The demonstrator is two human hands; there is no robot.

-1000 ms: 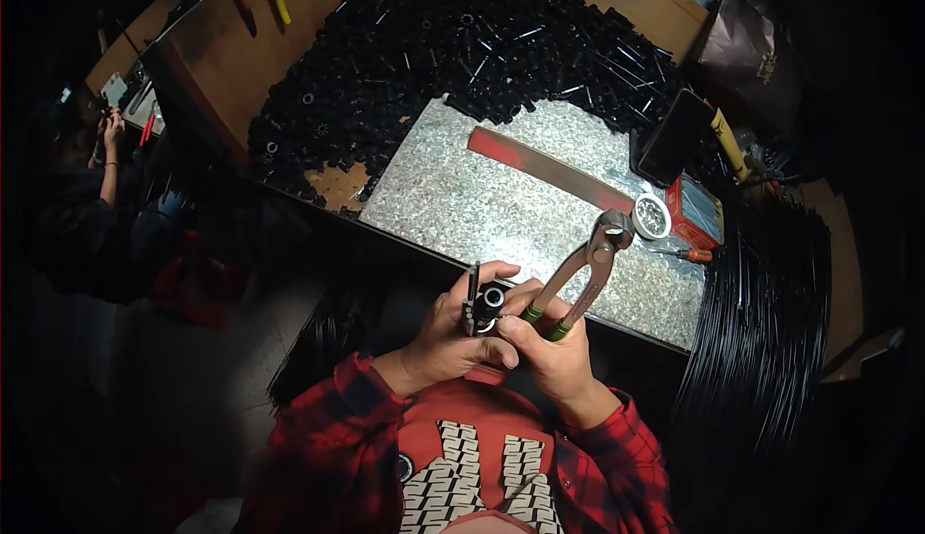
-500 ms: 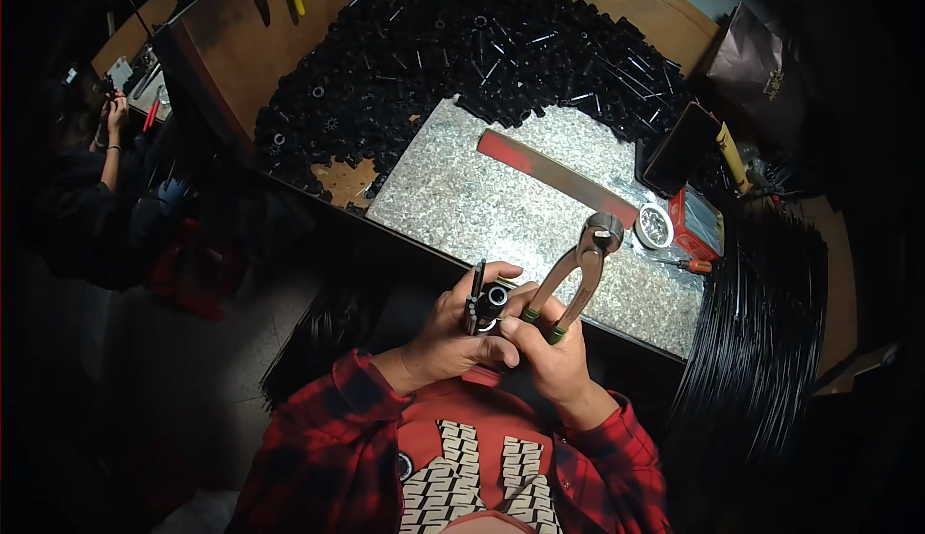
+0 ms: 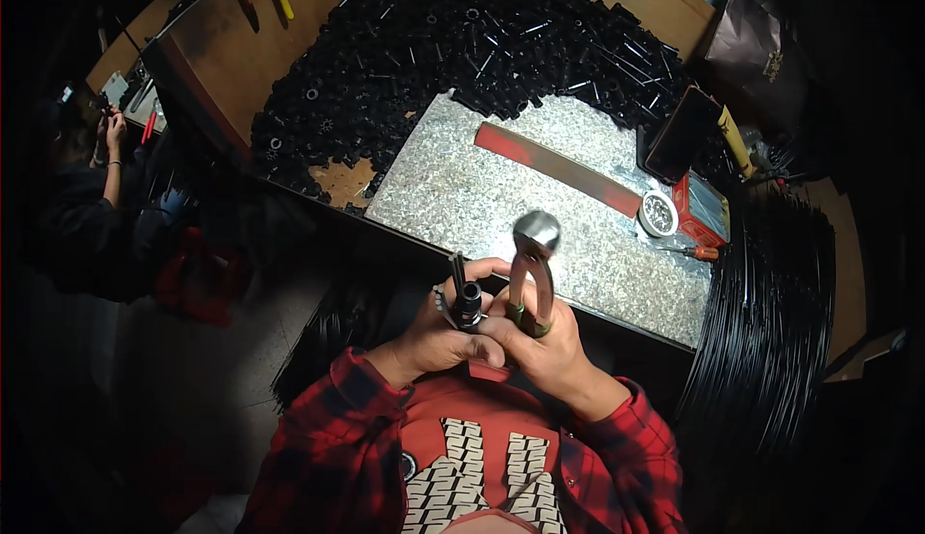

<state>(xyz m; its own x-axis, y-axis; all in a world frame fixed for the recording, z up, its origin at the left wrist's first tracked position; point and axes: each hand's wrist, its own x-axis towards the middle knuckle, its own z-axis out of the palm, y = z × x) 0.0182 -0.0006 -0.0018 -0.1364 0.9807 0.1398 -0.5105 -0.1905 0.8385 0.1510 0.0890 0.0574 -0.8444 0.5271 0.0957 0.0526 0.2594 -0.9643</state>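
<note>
Close in front of my chest, my left hand (image 3: 431, 339) is closed round a small black tubular part (image 3: 470, 295) whose round open end faces up. A few thin dark rods (image 3: 457, 272) stick up beside the tube in the same hand. My right hand (image 3: 557, 353) grips a pair of end-cutting pincers (image 3: 537, 235) by the green-covered handles. The rounded metal head points up and away from me. My right thumb and fingers reach against the lower end of the tubular part, and the exact contact there is hidden.
A speckled board (image 3: 424, 182) carries a long red-brown bar (image 3: 559, 170) and a white cup (image 3: 658, 214) of small metal pieces. Behind lies a heap of black parts (image 3: 385, 62). Right are a phone (image 3: 682, 134), a red box (image 3: 701, 208), a screwdriver (image 3: 701, 253) and black strands (image 3: 761, 322). Another person (image 3: 114, 139) works far left.
The pincers have swung left and turned, with their handles closer together. My left hand and the tubular part have shifted slightly left.
</note>
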